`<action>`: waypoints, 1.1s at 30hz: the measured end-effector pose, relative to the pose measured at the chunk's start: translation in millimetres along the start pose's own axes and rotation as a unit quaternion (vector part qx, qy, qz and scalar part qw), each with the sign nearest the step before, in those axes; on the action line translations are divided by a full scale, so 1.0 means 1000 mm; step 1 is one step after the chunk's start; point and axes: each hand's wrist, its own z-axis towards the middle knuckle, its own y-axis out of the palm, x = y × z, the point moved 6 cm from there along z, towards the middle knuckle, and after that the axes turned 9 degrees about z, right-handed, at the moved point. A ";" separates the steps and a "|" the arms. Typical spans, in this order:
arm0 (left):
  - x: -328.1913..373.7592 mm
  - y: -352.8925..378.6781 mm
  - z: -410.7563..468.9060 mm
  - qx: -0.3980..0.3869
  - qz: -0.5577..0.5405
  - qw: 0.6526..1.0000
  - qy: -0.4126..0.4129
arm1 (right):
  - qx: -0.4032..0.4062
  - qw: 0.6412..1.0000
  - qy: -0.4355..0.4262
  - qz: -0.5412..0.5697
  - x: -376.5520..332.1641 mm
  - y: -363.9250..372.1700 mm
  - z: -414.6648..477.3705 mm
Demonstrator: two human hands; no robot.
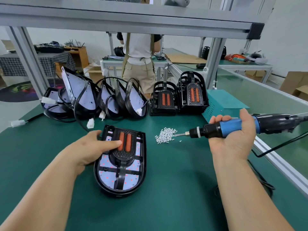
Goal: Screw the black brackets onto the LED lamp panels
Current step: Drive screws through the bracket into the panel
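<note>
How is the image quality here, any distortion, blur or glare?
Head view: wide-angle distortion bows the overhead frame; lighting even and soft, faint shadows under the left hand and lamp panel; screws and the screwdriver in the right hand look sharp, far background softer; no strong glare.

green bench [166, 189] | lamp panel [106, 174] | screw pile [165, 135] | panel heap [86, 94] | 2 bracket stacks [164, 104] | teal box [223, 104]
</note>
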 end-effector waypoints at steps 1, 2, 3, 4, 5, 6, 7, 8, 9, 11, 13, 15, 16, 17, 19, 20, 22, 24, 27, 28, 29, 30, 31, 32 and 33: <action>-0.002 0.006 0.000 -0.033 -0.019 0.999 0.003 | 0.003 1.000 0.001 0.000 0.001 0.001 -0.001; -0.002 0.011 -0.001 -0.061 -0.043 0.997 0.004 | 0.007 1.000 0.002 0.001 0.002 0.001 -0.002; -0.002 0.015 -0.001 -0.082 -0.065 0.995 0.005 | 0.010 1.000 0.005 0.005 0.003 0.002 -0.003; -0.002 0.017 0.000 -0.095 -0.083 0.992 0.005 | 0.012 1.000 0.009 0.010 0.005 0.004 -0.005; -0.002 0.019 0.000 -0.102 -0.102 0.990 0.001 | 0.011 1.000 0.015 0.014 0.006 0.007 -0.008; -0.002 0.020 0.000 -0.105 -0.119 0.987 -0.002 | 0.009 1.000 0.020 0.017 0.008 0.010 -0.011; -0.002 0.021 0.001 -0.105 -0.130 0.986 -0.003 | 0.006 0.999 0.026 0.019 0.010 0.014 -0.013; -0.002 0.022 0.002 -0.103 -0.133 0.986 0.001 | 0.003 0.999 0.034 0.021 0.013 0.018 -0.016; -0.002 0.020 0.001 -0.093 -0.123 0.988 0.009 | -0.001 0.999 0.044 0.028 0.016 0.023 -0.019; -0.002 0.012 -0.001 -0.057 -0.075 0.995 0.016 | -0.001 0.997 0.065 0.049 0.023 0.033 -0.023; 0.002 -0.001 -0.005 0.009 0.016 0.999 0.037 | -0.002 0.995 0.083 0.062 0.030 0.042 -0.028; 0.013 -0.017 -0.011 0.145 0.108 0.978 0.104 | -0.007 0.993 0.097 0.069 0.036 0.049 -0.032; 0.021 -0.023 -0.017 0.217 0.126 0.954 0.166 | -0.008 0.992 0.103 0.075 0.039 0.051 -0.033; 0.031 -0.024 -0.025 0.268 0.124 0.927 0.229 | -0.008 0.991 0.107 0.080 0.043 0.052 -0.034; 0.043 -0.017 -0.035 0.287 0.112 0.902 0.303 | -0.003 0.990 0.113 0.086 0.049 0.054 -0.034; 0.045 -0.010 -0.035 0.273 0.115 0.902 0.312 | -0.004 0.990 0.116 0.084 0.052 0.055 -0.034; 0.049 0.004 -0.036 0.241 0.166 0.902 0.317 | -0.005 0.990 0.121 0.077 0.057 0.051 -0.036; 0.052 0.014 -0.037 0.221 0.229 0.893 0.318 | -0.001 0.989 0.128 0.074 0.061 0.044 -0.037; 0.054 0.018 -0.037 0.210 0.264 0.887 0.317 | 0.013 0.988 0.135 0.071 0.064 0.036 -0.038; 0.054 0.019 -0.038 0.204 0.269 0.887 0.315 | 0.016 0.988 0.135 0.073 0.064 0.035 -0.038; 0.054 0.020 -0.038 0.197 0.271 0.890 0.310 | 0.016 0.988 0.136 0.076 0.064 0.035 -0.038; 0.054 0.020 -0.038 0.194 0.270 0.892 0.306 | 0.016 0.987 0.136 0.079 0.064 0.035 -0.038; 0.054 0.020 -0.038 0.192 0.268 0.893 0.305 | 0.014 0.987 0.137 0.080 0.064 0.035 -0.039; 0.054 0.020 -0.039 0.192 0.265 0.894 0.306 | 0.014 0.987 0.138 0.081 0.064 0.035 -0.040; 0.055 0.020 -0.040 0.192 0.260 0.896 0.306 | 0.014 0.987 0.139 0.081 0.064 0.036 -0.041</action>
